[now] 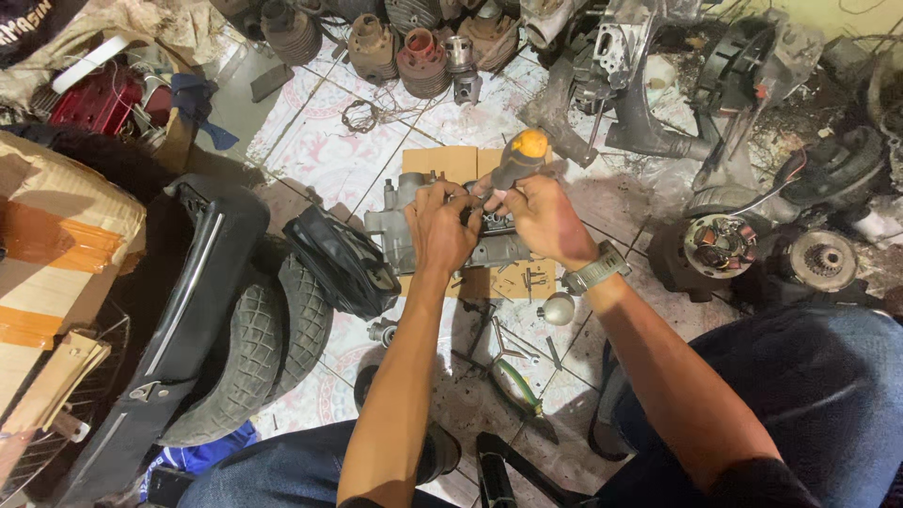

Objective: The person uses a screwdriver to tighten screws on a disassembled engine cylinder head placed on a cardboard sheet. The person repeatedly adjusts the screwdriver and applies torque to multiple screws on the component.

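Knees: jeans (pixel 828 395), floor's near edge.
Left hand (pixel 440 229): clamped on engine case (pixel 400 230).
Right hand (pixel 546 218): clamped on screwdriver (pixel 519 155).
Risk: tip may slip, gouging fingers.

Blue jeans (pixel 828 386), metal wristwatch (pixel 594 270)

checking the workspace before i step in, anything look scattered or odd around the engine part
Yes. Loose screws lie scattered on the cardboard beside the engine case, and pliers and small bits lie on the dirty tile floor near the knees, easy to lose or step on.
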